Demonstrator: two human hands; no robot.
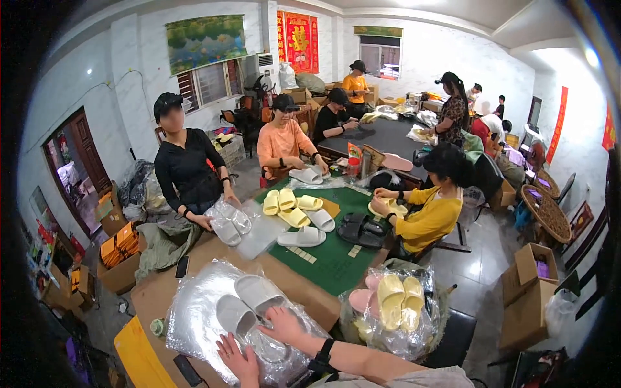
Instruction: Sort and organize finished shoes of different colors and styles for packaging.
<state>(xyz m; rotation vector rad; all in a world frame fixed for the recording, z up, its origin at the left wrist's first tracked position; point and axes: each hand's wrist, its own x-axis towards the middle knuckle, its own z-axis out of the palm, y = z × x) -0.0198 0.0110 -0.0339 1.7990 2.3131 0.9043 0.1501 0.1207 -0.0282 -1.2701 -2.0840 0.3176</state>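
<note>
Two light grey slide slippers, one on the left (235, 316) and one on the right (259, 293), lie side by side on a stack of see-through plastic bags (194, 323) right before me. My left hand (239, 360) rests on the plastic just below the left slipper, its fingers apart. Stretched across the plastic, my right hand (283, 325) lies flat by the heel of the right slipper, partly hiding it. Beneath the film under my hands shows another grey shape (270, 350), perhaps a slipper. Neither hand grips anything.
Right of me, a bag-lined container (427, 323) holds yellow and pink slippers. Ahead, a green table (330, 268) carries yellow, grey and black slippers (361, 230). A phone (183, 267) lies at the left. Several people work around, one standing close with bagged grey slippers (229, 223).
</note>
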